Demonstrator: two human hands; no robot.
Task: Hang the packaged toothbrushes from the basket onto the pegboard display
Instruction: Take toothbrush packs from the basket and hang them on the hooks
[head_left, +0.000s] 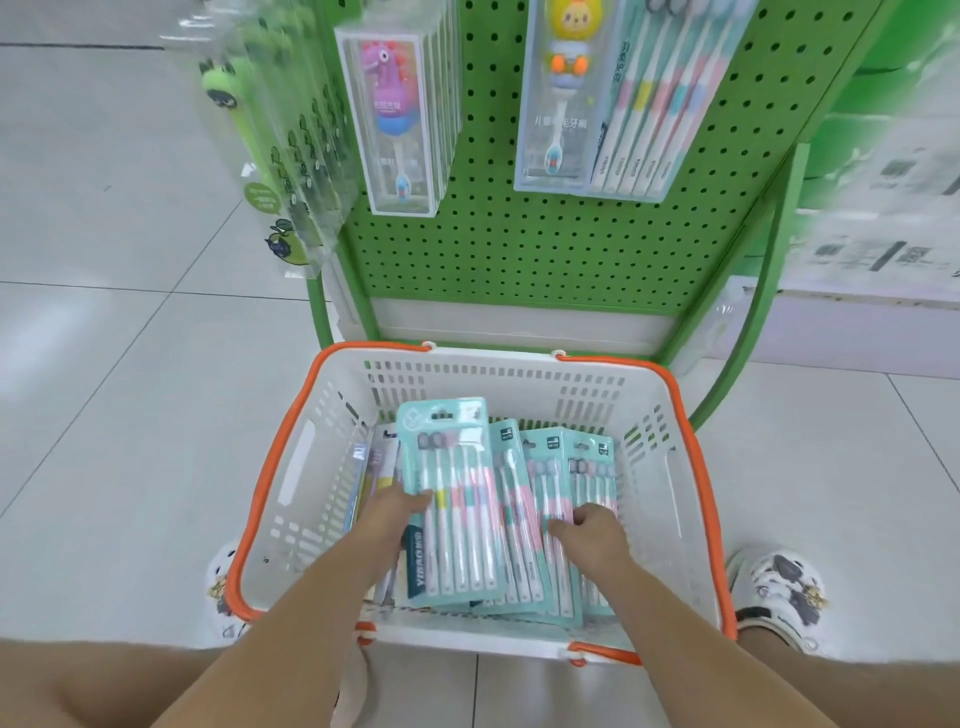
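While both hands are down in the basket (291, 467), I log the job as barely begun: none of the teal packs is on a hook yet, as far as I can see.

Left of the view: clear green-printed packs (270, 145) hang off the display's side, glossy and flat. Next, the pegboard (519, 249), green perforated metal, with clear boxed dinosaur brushes (400, 119), a yellow character brush (563, 93) and a pastel multipack (660, 98) already hung. Its lower half is bare holes.

Below, the basket is white slotted plastic with an orange rim, standing on pale glossy tiles. A stack of flat teal card-and-blister packs lies in it, overlapping like shingles.

My left hand (395, 512) has the top pack (452, 499), thumb pressed on its front at the left edge, fingers hidden beneath; I judge it a pinch, with that pack tilted up off the pile. My right hand (592, 527) is curled, fingertips on the right-hand packs (561, 478); whether it actually has one I cannot tell.

Left to do: lift each pack, find its top hang hole, thread it on a hook. Blister fronts look slippery, card backs stiff.
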